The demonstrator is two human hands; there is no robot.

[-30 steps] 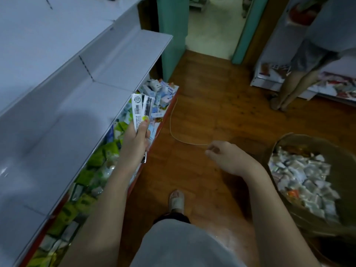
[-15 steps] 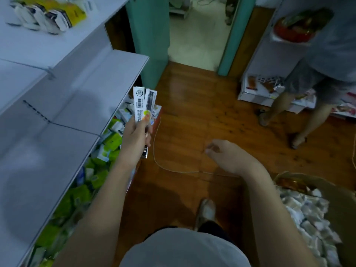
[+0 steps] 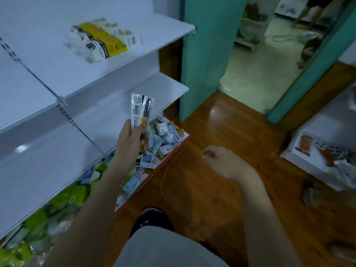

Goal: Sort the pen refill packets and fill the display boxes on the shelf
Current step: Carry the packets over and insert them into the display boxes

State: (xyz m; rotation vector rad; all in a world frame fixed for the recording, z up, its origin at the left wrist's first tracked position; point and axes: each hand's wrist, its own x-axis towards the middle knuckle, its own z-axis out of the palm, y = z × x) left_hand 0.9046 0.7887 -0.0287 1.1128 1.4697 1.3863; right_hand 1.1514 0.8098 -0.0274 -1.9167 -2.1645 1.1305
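Head view shows the left hand pinching a few refill packets upright, thumb pressed on their faces, just in front of the middle shelf, exactly the grip it had a second ago. What has changed is the gaze: it has swung up from the floor, so the brown sack of loose packets has dropped out of sight and the top shelf has come in, carrying the display boxes (a yellow-lidded one among white and black ones, blurred). The right hand hangs over the wooden floor with fingers loosely curled and nothing in them, much as before. Beneath the left hand the bottom tray is heaped with blue, white and green packets. My reading is that picking is finished for this handful and the person is now hunting for the matching box above; the packets are well below those boxes, so a reach up and to the left is likely next, and the sloppy fan of packets could slip on the way
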